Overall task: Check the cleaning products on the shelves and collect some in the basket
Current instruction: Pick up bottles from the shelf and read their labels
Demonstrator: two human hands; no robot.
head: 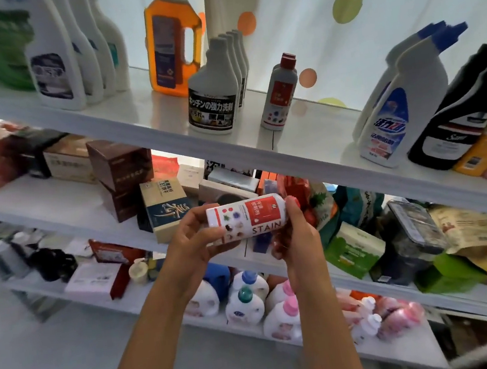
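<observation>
I hold a white stain-remover bottle [247, 217] sideways in front of the shelves, its red label facing me and the word STAIN readable. My left hand [195, 241] grips its base end from below. Its red-capped end sits in the curled fingers of my right hand [295, 234]. A matching red-capped bottle [279, 93] stands upright on the upper shelf [307, 143], beside a row of grey bottles with black labels [214, 96]. No basket is in view.
The upper shelf also carries white spray bottles [55, 60], an orange jug [172, 37], blue-capped toilet cleaners [394, 106] and black bottles [459, 117]. Boxes [118, 165] fill the middle shelf. Detergent jugs [245, 302] with coloured caps crowd the lower one.
</observation>
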